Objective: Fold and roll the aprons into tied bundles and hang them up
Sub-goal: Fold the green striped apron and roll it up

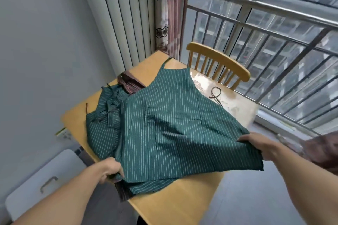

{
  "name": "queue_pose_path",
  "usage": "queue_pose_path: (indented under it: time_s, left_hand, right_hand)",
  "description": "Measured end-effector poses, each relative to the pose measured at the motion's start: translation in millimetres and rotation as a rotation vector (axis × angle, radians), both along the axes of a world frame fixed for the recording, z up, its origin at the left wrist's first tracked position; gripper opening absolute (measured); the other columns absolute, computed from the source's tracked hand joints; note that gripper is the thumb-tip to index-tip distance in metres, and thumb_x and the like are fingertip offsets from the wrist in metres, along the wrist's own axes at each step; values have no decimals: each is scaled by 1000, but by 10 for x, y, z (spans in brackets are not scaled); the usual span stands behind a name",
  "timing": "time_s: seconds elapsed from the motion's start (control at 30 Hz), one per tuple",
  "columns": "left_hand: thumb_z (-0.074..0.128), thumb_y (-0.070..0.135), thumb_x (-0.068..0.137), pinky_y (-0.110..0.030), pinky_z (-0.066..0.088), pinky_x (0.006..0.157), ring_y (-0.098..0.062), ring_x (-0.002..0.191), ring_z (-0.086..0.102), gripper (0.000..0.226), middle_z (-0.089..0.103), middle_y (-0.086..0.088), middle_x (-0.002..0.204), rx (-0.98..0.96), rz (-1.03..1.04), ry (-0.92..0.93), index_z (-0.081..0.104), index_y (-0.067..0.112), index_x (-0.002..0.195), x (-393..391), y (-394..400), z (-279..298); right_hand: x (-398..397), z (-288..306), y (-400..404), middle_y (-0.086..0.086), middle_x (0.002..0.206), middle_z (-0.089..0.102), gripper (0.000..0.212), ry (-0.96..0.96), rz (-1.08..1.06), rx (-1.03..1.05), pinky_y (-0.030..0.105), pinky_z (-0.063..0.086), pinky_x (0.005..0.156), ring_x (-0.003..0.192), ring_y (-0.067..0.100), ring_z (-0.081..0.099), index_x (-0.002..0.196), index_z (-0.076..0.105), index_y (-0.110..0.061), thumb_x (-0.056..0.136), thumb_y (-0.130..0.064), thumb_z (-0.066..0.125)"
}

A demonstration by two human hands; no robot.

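Hands, left [111, 169] and right [259, 145], pinch the soft, light green apron [173, 124] by its lower corners, best grasped there.

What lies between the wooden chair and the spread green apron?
In the head view, bare glossy tabletop and a dark cord lie between chair and apron.

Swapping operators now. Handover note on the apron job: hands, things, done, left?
Left hand grips the green striped apron at its near left hem corner; right hand grips the right hem corner, lifted off the wooden table.
More green aprons lie crumpled left; a brown striped one behind.
Done: apron spread. No bundle visible.
Left: fold, roll, tie, hang.
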State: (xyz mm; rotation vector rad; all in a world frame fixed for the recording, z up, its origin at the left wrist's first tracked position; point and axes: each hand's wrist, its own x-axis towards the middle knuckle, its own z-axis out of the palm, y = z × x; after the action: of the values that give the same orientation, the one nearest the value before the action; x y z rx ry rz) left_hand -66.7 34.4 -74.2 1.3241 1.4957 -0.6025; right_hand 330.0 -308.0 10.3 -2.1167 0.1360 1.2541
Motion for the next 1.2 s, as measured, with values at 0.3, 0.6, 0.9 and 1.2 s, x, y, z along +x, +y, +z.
queue_pose_path:
  time_s: [0.3, 0.6, 0.9, 1.2]
  left_hand:
    - [82, 25, 87, -37, 55, 97, -35, 129, 57, 85, 45, -23, 153, 66, -393, 223, 34, -4, 150, 62, -73, 368]
    - [51, 63, 98, -45, 50, 103, -21, 111, 61, 55, 64, 2, 123, 225, -5, -439, 59, 19, 130, 968, 641, 359]
    - [91, 25, 74, -43, 55, 97, -25, 110, 65, 85, 57, -3, 138, 202, -402, -286, 43, 22, 145, 987, 1129, -466]
    - [59, 22, 100, -30, 48, 55, -16, 72, 65, 9, 67, 8, 84, 472, -235, -372, 58, 28, 94, 1212, 1378, -595]
  right_hand:
    - [-438, 373, 673, 15, 108, 72, 36, -178, 260, 148, 34, 58, 69, 83, 29, 71, 125, 60, -14, 89, -9, 67]
    - [-2459, -258, 2392, 13, 115, 67, 92, -311, 996, 150, 32, 45, 71, 91, 29, 64, 163, -2, -31, 94, -13, 56]
    - [-2602, -1004, 2936, -1, 115, 73, 28, -145, 704, 40, 40, 57, 95, 95, 16, 71, 125, 67, -30, 98, -34, 65]
    - [-1380, -965, 3042, 0, 128, 62, 66, -433, 81, -32, 35, 49, 93, 107, 20, 60, 154, 37, -27, 96, -42, 67]
